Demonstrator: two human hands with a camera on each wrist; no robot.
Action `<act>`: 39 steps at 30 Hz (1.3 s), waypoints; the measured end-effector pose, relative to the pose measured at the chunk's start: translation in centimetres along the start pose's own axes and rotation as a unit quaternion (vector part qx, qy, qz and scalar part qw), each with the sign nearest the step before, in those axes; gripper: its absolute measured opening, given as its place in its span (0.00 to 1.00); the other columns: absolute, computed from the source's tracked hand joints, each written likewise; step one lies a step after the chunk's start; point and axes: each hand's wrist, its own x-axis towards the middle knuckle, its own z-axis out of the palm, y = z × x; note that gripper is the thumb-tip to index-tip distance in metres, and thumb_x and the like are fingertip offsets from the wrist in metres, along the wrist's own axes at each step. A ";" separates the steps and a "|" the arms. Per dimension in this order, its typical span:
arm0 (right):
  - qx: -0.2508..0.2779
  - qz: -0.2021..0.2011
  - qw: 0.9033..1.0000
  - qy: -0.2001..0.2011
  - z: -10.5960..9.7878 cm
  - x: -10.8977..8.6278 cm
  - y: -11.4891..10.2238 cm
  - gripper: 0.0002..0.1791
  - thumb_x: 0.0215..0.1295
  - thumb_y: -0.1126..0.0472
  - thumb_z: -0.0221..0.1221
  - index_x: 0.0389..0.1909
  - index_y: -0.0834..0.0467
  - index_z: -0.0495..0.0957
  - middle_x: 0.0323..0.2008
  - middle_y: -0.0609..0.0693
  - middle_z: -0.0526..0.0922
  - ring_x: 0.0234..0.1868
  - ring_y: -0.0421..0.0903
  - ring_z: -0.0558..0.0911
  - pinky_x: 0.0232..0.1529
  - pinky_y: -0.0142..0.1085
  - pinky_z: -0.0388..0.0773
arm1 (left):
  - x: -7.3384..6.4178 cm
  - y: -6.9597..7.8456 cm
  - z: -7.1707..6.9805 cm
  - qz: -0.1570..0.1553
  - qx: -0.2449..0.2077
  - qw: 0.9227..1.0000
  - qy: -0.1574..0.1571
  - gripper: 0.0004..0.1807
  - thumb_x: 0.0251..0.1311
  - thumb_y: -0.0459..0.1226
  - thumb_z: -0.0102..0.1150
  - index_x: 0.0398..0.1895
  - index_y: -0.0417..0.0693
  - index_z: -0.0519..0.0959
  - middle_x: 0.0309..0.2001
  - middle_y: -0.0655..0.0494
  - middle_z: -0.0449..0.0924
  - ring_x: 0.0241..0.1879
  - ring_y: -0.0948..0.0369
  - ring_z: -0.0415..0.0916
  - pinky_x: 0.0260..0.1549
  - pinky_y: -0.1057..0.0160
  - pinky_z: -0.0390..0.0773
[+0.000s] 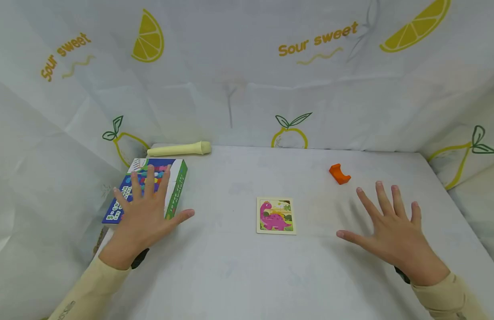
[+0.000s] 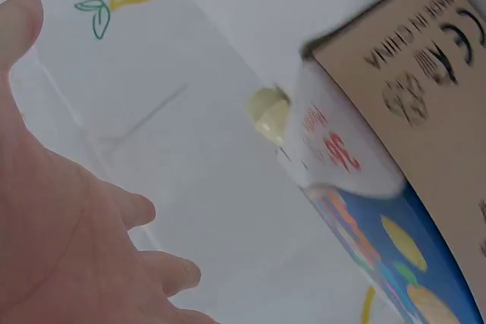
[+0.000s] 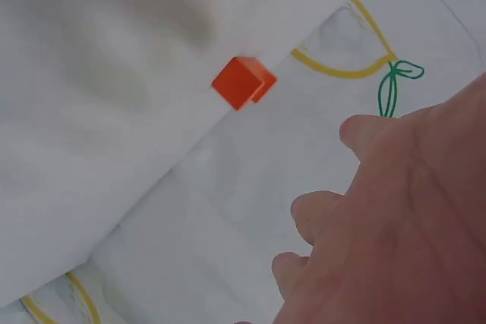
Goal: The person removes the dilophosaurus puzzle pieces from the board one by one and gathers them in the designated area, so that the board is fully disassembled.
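My left hand point(image 1: 142, 218) is spread flat, palm down, above the near part of a blue and green box point(image 1: 177, 186); whether it touches the box I cannot tell. On the right, my right hand point(image 1: 396, 235) hovers over the white table with fingers straight and apart, holding nothing. Just beyond its fingertips lies an orange block point(image 1: 340, 174) with a curved notch, which the right wrist view also shows as an orange block point(image 3: 241, 83). Between the hands sits a square puzzle point(image 1: 276, 216) with a pink dinosaur in a pale frame.
A pale yellow toy microphone point(image 1: 180, 149) lies at the back left behind the box. White cloth with lemon prints point(image 1: 247, 98) hangs along the back and both sides of the table point(image 1: 231, 275). In the left wrist view the box's brown cardboard side point(image 2: 402, 81) shows.
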 end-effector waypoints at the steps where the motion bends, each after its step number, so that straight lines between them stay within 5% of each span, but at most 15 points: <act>1: 0.005 -0.002 1.000 -0.004 0.2 0.2 -0.4 0.69 0.58 0.14 0.59 0.90 0.44 0.39 0.88 0.63 0.27 0.86 0.72 0.26 0.73 0.82 0.27 | 0.2 0.5 0.3 0.003 -0.004 1.000 -0.002 0.68 0.60 0.81 0.52 0.90 0.64 0.32 0.89 0.40 0.22 0.84 0.25 0.20 0.64 0.09 0.26; 6: 0.033 -0.032 0.999 -0.021 1.4 1.4 -3.6 0.70 0.59 0.14 0.57 0.90 0.46 0.39 0.89 0.61 0.29 0.88 0.71 0.31 0.76 0.80 0.36 | 1.8 3.9 2.2 0.046 -0.036 0.998 -0.034 0.67 0.61 0.81 0.50 0.90 0.60 0.33 0.89 0.46 0.20 0.85 0.32 0.15 0.74 0.17 0.28; 11: 0.061 -0.078 0.995 -0.024 3.1 3.2 -6.8 0.69 0.59 0.13 0.57 0.90 0.49 0.44 0.89 0.61 0.39 0.89 0.68 0.39 0.78 0.75 0.48 | 3.5 8.4 4.2 0.112 -0.100 0.987 -0.063 0.64 0.64 0.81 0.46 0.90 0.62 0.33 0.90 0.50 0.24 0.88 0.40 0.19 0.83 0.29 0.35; 15: 0.099 -0.125 0.987 -0.016 4.0 4.9 -9.2 0.63 0.63 0.21 0.64 0.88 0.52 0.52 0.87 0.62 0.52 0.86 0.69 0.54 0.77 0.70 0.63 | 5.0 11.3 5.7 0.162 -0.137 0.974 -0.083 0.63 0.64 0.77 0.54 0.91 0.58 0.42 0.90 0.53 0.42 0.90 0.49 0.40 0.84 0.42 0.54; 20: 0.121 -0.156 0.980 -0.017 4.2 6.2 -11.5 0.52 0.65 0.37 0.73 0.83 0.56 0.64 0.83 0.62 0.64 0.82 0.66 0.66 0.71 0.64 0.75 | 6.8 13.8 7.4 0.166 -0.187 0.963 -0.105 0.44 0.69 0.59 0.69 0.82 0.52 0.68 0.79 0.55 0.73 0.78 0.54 0.71 0.76 0.49 0.72; 25: 0.126 -0.153 0.979 -0.044 4.2 6.7 -12.7 0.47 0.66 0.40 0.74 0.79 0.59 0.71 0.80 0.62 0.69 0.82 0.64 0.68 0.70 0.60 0.77 | 7.8 15.4 8.8 0.146 -0.212 0.959 -0.118 0.29 0.70 0.50 0.72 0.69 0.48 0.82 0.66 0.55 0.85 0.68 0.55 0.81 0.71 0.51 0.77; 39: 0.116 -0.149 0.978 -0.084 4.6 7.2 -14.1 0.35 0.69 0.47 0.72 0.72 0.60 0.79 0.77 0.63 0.74 0.80 0.63 0.71 0.70 0.60 0.78 | 8.6 16.3 9.8 0.144 -0.170 0.967 -0.124 0.22 0.66 0.50 0.76 0.56 0.46 0.87 0.54 0.54 0.85 0.56 0.57 0.81 0.62 0.55 0.81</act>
